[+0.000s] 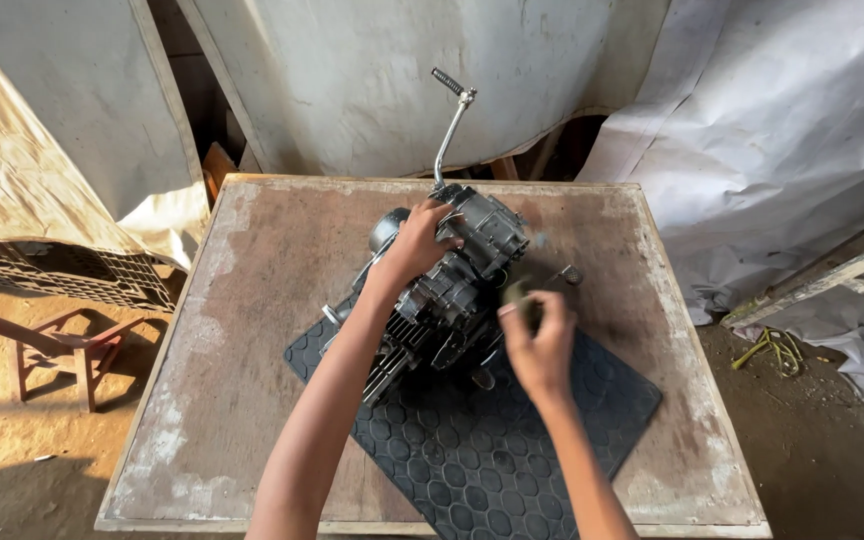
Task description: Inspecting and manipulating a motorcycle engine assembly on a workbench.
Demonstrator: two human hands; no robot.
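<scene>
Two hands on engine (457,285) | left hand (417,245) fingers grip casing | right hand (540,345) fingers pinch small part (518,291)

A makeshift repair workshop: a motorcycle engine (452,280) lies on a worn wooden surface (252,330), tarpaulins (782,130) and dirt floor (12,440) around it.

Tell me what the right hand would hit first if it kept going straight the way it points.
The right hand, blurred and holding something small and dark, points up and slightly left. It would probably meet the motorcycle engine first, at its right side beside the left hand; depth is unclear.
</scene>
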